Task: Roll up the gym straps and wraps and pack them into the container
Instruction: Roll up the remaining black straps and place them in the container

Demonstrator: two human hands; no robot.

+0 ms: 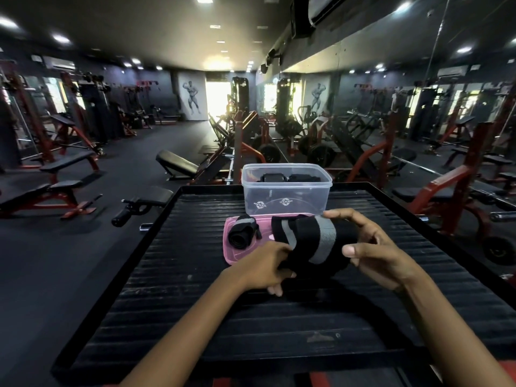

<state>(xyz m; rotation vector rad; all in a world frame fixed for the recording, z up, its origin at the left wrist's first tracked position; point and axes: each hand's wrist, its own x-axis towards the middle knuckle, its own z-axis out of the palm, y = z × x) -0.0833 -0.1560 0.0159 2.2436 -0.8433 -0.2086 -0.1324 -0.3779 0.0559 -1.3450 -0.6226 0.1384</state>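
We look across a black ribbed rubber tabletop (195, 303) into a dim gym: black padded benches on red steel frames (67, 163) at left, a bodybuilder wall poster (192, 97) beyond, a long wall mirror (405, 107) at right.

Two hands are seen: one left hand (264, 265) and one right hand (374, 247). One black and grey wrap (310, 244) is held between them. One rolled wrap (242, 232) is counted on one pink lid (269, 229). One clear container (286, 191) is seen, and at least two dark rolled items (272, 177) are counted inside it; a more exact number cannot be told. One ribbed black table (251, 317) is seen under all of these things.
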